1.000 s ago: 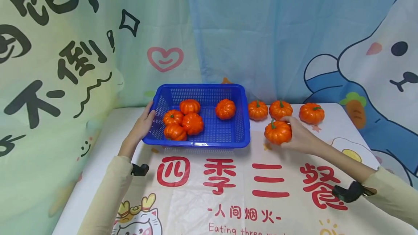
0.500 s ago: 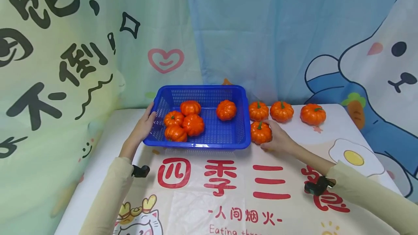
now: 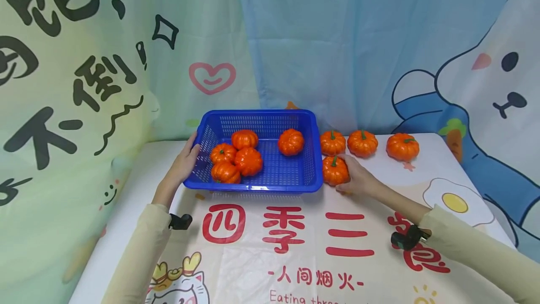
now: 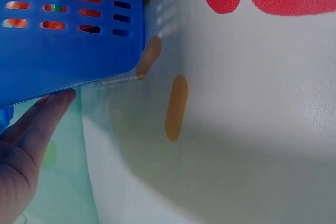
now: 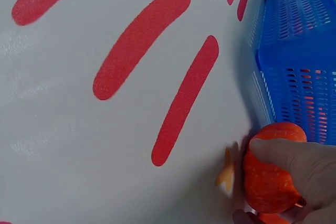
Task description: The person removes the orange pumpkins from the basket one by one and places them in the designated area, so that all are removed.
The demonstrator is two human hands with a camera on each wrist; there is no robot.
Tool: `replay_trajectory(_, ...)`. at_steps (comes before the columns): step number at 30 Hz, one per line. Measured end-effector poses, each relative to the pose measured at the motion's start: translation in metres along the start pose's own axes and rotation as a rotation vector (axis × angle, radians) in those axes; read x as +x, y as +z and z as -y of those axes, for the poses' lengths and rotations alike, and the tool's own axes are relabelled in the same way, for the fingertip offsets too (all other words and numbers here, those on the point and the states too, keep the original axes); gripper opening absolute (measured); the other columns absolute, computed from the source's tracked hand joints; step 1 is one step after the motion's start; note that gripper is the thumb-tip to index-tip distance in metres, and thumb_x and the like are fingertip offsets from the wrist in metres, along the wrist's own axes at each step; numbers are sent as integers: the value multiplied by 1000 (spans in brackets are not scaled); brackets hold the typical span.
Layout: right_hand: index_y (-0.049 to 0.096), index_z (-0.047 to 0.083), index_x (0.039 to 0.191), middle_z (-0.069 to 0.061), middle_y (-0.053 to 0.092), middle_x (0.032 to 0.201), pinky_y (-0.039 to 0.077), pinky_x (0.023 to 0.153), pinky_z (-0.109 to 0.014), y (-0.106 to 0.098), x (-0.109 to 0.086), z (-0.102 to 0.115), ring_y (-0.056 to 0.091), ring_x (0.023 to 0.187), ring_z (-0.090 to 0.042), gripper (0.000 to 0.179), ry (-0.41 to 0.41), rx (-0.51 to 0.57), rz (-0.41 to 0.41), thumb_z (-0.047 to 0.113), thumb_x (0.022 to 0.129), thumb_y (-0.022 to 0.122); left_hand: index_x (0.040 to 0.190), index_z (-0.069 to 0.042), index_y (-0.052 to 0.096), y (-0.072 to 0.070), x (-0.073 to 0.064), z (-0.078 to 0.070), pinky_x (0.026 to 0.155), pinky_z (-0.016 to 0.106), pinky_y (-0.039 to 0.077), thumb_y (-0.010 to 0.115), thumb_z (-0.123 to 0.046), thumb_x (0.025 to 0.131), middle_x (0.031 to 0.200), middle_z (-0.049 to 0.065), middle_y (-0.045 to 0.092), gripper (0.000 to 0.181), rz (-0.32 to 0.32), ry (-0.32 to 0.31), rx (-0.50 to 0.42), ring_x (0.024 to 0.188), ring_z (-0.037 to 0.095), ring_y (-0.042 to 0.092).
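Orange pumpkin (image 3: 335, 171), centre-right: our right fingers (image 5: 277, 151) grip it, apparently placing; our straight left fingers (image 4: 50, 119) touch the basket (image 3: 253, 186). Next, likely: release.

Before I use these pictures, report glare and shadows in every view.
Head: highlights on the pumpkins and front rim of the basket; left wrist: soft shadow beside the basket, flecked with light; right wrist: pale glare on the tabletop, shadow beside the held pumpkin.

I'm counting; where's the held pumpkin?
In the head view, the held pumpkin is in the right grip, just right of the blue basket, near another pumpkin.
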State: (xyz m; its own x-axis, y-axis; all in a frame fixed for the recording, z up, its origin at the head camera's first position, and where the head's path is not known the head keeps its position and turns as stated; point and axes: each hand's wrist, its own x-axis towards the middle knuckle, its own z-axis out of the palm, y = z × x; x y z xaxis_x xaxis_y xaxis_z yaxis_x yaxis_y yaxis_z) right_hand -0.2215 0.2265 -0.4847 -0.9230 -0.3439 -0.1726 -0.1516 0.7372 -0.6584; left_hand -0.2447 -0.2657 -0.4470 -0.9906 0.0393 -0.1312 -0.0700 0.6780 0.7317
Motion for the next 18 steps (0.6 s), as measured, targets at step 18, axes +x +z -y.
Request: replay_trajectory(18,23,3,151,-25,31,151,44,100,-61,-27,-28,52,39,133,-44,87,-120,-76,-138,10,82,75,158,-19,3,-2,0,0,115,65,18,23,-37,106,162,20,15,58,6,18,-11,143,50,26)
